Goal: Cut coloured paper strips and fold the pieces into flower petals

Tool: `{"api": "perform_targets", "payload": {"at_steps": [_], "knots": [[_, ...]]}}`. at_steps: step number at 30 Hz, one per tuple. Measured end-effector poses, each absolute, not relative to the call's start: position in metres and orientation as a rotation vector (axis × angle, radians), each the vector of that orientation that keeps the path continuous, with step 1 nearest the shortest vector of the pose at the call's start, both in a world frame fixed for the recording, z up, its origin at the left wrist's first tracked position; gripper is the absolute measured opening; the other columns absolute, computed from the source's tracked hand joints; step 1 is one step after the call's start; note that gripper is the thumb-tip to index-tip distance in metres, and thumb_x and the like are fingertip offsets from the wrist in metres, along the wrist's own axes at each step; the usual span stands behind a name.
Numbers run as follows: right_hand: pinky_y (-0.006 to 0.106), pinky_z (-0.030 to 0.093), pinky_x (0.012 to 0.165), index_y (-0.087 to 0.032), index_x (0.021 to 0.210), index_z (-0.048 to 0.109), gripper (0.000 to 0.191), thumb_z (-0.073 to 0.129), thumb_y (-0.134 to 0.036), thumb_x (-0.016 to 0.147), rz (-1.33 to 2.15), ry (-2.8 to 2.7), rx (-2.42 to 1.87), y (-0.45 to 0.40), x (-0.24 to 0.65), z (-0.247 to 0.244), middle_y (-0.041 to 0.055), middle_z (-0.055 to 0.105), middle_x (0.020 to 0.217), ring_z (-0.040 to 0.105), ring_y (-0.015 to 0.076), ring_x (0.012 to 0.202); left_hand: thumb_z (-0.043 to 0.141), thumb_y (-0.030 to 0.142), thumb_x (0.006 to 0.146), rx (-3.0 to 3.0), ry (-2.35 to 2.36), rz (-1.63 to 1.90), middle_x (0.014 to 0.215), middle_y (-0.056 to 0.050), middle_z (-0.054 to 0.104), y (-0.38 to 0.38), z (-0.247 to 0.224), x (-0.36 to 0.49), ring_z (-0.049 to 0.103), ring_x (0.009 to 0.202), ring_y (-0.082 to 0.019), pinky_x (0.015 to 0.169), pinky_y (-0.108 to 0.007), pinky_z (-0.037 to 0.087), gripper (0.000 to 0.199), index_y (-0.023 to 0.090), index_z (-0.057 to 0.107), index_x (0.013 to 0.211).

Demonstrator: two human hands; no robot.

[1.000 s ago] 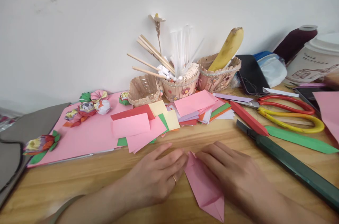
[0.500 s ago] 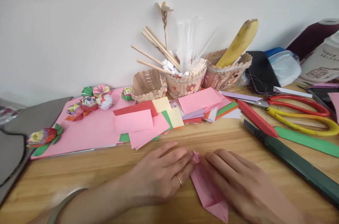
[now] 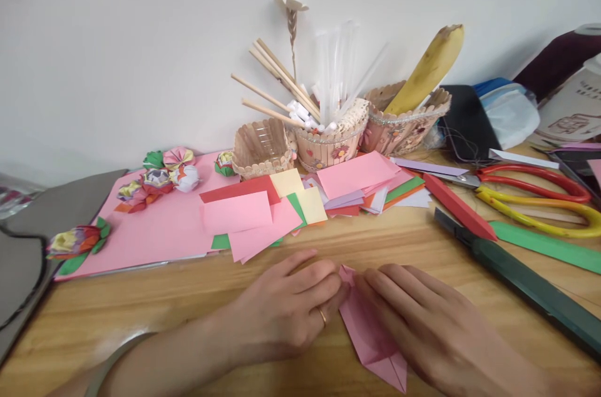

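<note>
A narrow piece of folded pink paper (image 3: 370,337) lies slantwise on the wooden table, with creased, pointed corners at its far and near ends. My left hand (image 3: 293,303), a ring on one finger, pinches the far left edge of the paper with curled fingers. On the other side, my right hand (image 3: 422,322) presses its closed fingers along the paper's right edge and covers part of it. Both thumbs are mostly hidden. Beyond the hands lies a spread of loose paper slips, with a pink slip (image 3: 239,216) near the front.
Several folded paper flowers (image 3: 157,179) rest on a pink sheet (image 3: 154,234) at left. Wooden-stick baskets (image 3: 263,149) stand by the wall, one holding a banana (image 3: 425,71). At right lie a dark green long-handled tool (image 3: 526,284), scissors (image 3: 535,196) and a red strip (image 3: 460,206).
The camera view has shifted slightly. Both hands stay on the folded pink paper in nearly the same pose.
</note>
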State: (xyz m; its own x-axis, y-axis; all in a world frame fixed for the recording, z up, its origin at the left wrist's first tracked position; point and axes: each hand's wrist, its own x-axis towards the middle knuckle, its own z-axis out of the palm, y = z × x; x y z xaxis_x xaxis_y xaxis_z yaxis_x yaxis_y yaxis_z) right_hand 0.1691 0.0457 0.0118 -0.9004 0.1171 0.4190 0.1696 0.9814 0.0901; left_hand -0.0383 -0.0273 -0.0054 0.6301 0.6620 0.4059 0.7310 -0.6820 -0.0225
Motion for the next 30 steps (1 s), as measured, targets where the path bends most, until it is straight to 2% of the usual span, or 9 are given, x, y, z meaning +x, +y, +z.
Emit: {"api": "perform_targets", "payload": {"at_steps": [4,8,13,19,25,30], "knots": [[0.033,0.045,0.059,-0.01,0.084,0.064,0.041,0.025,0.001,0.087,-0.128,-2.721,-0.205,0.048,0.171,0.01,0.0085,0.06,0.076,0.053,0.0197,0.069,0.044,0.01,0.095,-2.66,-1.162,-0.555,0.105,-0.005,0.065,-0.028,-0.003,-0.036,0.052,0.11,-0.018,0.102,-0.035,0.039,0.022,0.009,0.062,0.108],[0.032,0.046,0.06,-0.013,0.083,0.062,0.037,0.026,-0.007,0.093,0.037,-2.774,-0.238,0.052,0.173,0.008,0.0076,0.058,0.077,0.051,0.019,0.069,0.046,0.014,0.096,-2.63,-1.218,-0.52,0.101,-0.005,0.064,-0.027,-0.005,-0.032,0.055,0.104,-0.017,0.099,-0.033,0.042,0.022,0.009,0.059,0.113],[0.031,0.047,0.064,-0.013,0.097,0.059,0.029,0.03,-0.011,0.094,0.162,-2.812,-0.291,0.056,0.171,0.006,0.0056,0.056,0.08,0.051,0.0177,0.072,0.048,0.021,0.096,-2.528,-1.331,-0.608,0.093,-0.003,0.062,-0.025,-0.01,-0.028,0.058,0.097,-0.015,0.092,-0.03,0.048,0.014,0.016,0.059,0.103],[0.028,0.046,0.067,-0.017,0.097,0.056,0.023,0.037,-0.006,0.09,0.236,-2.849,-0.358,0.057,0.167,0.007,0.0031,0.055,0.084,0.052,0.0164,0.075,0.044,0.027,0.098,-2.484,-1.378,-0.696,0.093,-0.003,0.061,-0.022,-0.008,-0.028,0.06,0.093,-0.014,0.085,-0.027,0.052,0.019,0.016,0.058,0.09],[0.031,0.046,0.073,-0.016,0.107,0.056,0.03,0.037,-0.005,0.087,0.179,-2.896,-0.376,0.057,0.176,0.016,0.0041,0.056,0.087,0.053,0.0167,0.078,0.047,0.025,0.096,-2.495,-1.375,-0.658,0.096,-0.004,0.063,-0.025,-0.008,-0.027,0.06,0.098,-0.016,0.087,-0.031,0.051,0.014,0.016,0.058,0.096],[0.034,0.044,0.067,-0.016,0.106,0.058,0.024,0.044,-0.013,0.087,0.255,-2.914,-0.339,0.057,0.193,0.007,0.0056,0.054,0.087,0.05,0.0192,0.077,0.047,0.026,0.096,-2.407,-1.422,-0.707,0.094,-0.005,0.063,-0.027,-0.011,-0.024,0.06,0.096,-0.017,0.089,-0.031,0.049,0.017,0.015,0.059,0.092]]}}
